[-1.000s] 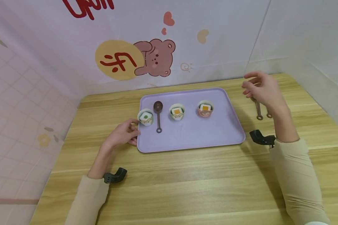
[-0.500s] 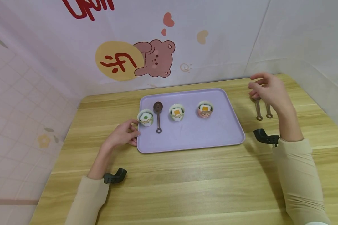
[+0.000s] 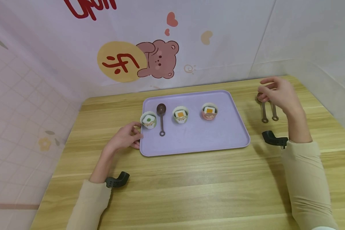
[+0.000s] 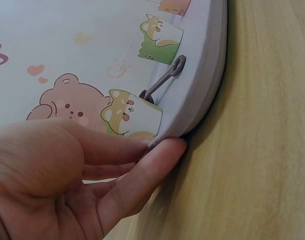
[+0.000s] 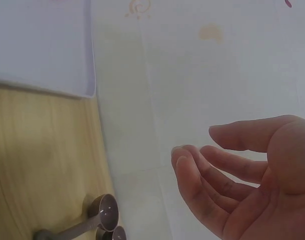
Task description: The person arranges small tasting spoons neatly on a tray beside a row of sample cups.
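A lilac tray [image 3: 195,137] lies on the table, and my left hand [image 3: 126,136] pinches its left rim between thumb and fingers. On it stand three paper cake cups with small square pieces inside: a green-dotted one [image 3: 149,120] at the left, an orange-topped one [image 3: 180,115] in the middle, and a pink cup [image 3: 209,111] at the right. A brown measuring spoon [image 3: 161,110] lies between the left two. My right hand [image 3: 280,95], fingers loosely bent and holding nothing, hovers over two more measuring spoons [image 3: 263,111], partly covering them in the head view.
The wooden table [image 3: 189,188] meets a white printed cloth [image 3: 218,64] with a bear figure behind the tray. Another cloth hangs at the left side. Each wrist wears a black camera mount [image 3: 118,180].
My right hand has drifted rightward, away from the tray, showing more of the two spoons beneath it. The left hand, tray and cups have stayed put.
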`<state>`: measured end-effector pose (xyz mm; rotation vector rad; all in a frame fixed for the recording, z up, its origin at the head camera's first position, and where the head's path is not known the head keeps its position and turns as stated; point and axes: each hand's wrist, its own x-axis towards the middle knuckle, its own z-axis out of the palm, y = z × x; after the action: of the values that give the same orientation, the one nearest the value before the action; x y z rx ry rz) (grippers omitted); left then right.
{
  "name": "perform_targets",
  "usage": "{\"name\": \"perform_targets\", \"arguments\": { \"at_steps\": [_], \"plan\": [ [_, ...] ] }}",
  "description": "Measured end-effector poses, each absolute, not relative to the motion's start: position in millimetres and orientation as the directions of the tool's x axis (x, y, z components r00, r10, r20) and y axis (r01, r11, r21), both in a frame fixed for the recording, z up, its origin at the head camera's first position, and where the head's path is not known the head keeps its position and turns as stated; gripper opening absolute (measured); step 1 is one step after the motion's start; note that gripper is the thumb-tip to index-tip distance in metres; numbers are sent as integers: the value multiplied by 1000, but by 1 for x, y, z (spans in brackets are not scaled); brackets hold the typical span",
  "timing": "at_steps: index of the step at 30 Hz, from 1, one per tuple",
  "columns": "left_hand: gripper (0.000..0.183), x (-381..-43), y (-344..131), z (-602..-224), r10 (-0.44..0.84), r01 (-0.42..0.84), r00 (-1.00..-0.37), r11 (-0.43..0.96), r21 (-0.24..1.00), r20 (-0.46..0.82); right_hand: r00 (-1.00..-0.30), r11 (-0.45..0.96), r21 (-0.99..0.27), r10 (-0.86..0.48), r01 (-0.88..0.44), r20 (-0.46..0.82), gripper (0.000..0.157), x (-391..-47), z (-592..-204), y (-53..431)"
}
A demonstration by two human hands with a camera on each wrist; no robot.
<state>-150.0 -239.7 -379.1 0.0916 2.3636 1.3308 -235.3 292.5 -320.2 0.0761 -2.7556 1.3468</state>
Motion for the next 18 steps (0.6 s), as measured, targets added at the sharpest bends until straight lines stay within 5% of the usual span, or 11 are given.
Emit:
{"name": "perform_targets", "arguments": {
  "at_steps": [18],
  "plan": [
    [49, -149, -238, -380, 250, -169, -907, 523, 836, -340, -999, 653, -757, -42, -25, -3, 48, -241, -338, 321]
  ]
}}
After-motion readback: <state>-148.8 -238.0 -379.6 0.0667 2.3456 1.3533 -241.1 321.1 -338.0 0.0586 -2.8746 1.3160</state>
